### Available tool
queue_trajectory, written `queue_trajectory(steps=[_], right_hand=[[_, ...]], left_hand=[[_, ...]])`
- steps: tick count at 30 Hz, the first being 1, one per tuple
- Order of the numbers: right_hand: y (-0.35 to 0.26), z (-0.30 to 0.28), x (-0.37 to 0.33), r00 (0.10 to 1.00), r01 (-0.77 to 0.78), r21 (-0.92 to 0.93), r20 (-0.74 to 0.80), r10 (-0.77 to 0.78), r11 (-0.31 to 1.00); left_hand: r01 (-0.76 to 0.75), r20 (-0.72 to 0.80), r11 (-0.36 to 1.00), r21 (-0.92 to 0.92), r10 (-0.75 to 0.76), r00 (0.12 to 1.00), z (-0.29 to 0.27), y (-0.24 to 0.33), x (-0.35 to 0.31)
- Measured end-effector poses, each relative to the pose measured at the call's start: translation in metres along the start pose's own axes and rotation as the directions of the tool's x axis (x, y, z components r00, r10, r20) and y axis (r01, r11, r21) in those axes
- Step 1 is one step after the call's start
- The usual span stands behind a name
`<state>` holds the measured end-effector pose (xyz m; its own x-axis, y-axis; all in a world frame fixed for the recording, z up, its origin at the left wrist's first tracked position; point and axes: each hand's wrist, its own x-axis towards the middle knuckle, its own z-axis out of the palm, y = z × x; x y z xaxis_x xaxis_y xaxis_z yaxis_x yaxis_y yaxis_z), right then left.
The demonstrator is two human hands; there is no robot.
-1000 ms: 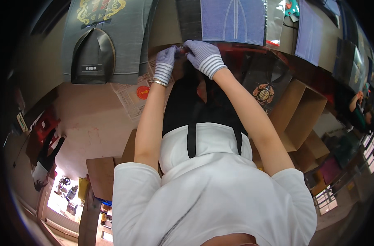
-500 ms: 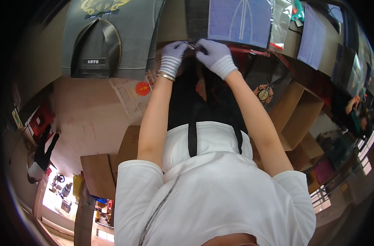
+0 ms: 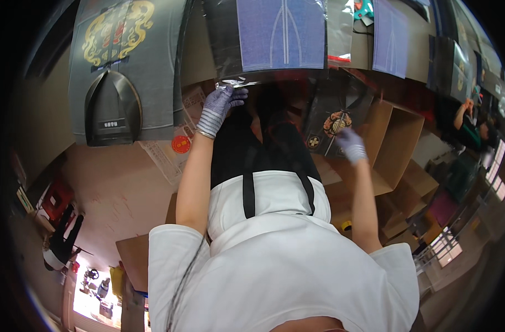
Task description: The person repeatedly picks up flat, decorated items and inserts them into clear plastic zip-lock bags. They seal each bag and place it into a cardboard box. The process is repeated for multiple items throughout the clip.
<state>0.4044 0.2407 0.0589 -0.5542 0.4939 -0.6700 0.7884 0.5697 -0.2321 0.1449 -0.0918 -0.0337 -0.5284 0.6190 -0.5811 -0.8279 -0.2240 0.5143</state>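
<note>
My left hand (image 3: 219,108), in a grey knitted glove with a striped cuff, is at the table's near edge. Its fingers are closed on the crumpled rim of a clear plastic bag (image 3: 230,83). Inside that bag lies a flat blue panel (image 3: 283,33) with pale stitched lines, against something dark. Away from the table, my right hand (image 3: 351,144) is smeared by motion, so its fingers do not show clearly. It is beside a dark bagged piece (image 3: 336,124) with a round orange-gold emblem. Whether it holds anything is not visible.
At the left, a dark grey panel (image 3: 158,110) with a gold dragon design bears a black collar shape (image 3: 113,110). Open cardboard boxes (image 3: 393,149) stand at my right. Another blue panel (image 3: 389,41) lies farther right. Other people (image 3: 467,124) are at the right and far left.
My right hand has left the bag's edge and swung down and right, toward the dark piece with the emblem. My left hand stays at the table edge; the view has shifted.
</note>
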Motion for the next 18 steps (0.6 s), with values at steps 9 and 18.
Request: queue_trajectory(steps=[9, 18], right_hand=[[-0.195, 0.046, 0.08, 0.86, 0.253, 0.729, 0.131, -0.493, 0.635], [-0.15, -0.077, 0.159, 0.985, -0.169, 0.686, 0.146, 0.094, 0.708]], left_hand=[[-0.175, -0.053, 0.784, -0.596, 0.179, 0.982, 0.043, 0.034, 0.018], [-0.329, -0.185, 0.944, -0.01, 0.322, 0.929, 0.048, 0.063, 0.024]])
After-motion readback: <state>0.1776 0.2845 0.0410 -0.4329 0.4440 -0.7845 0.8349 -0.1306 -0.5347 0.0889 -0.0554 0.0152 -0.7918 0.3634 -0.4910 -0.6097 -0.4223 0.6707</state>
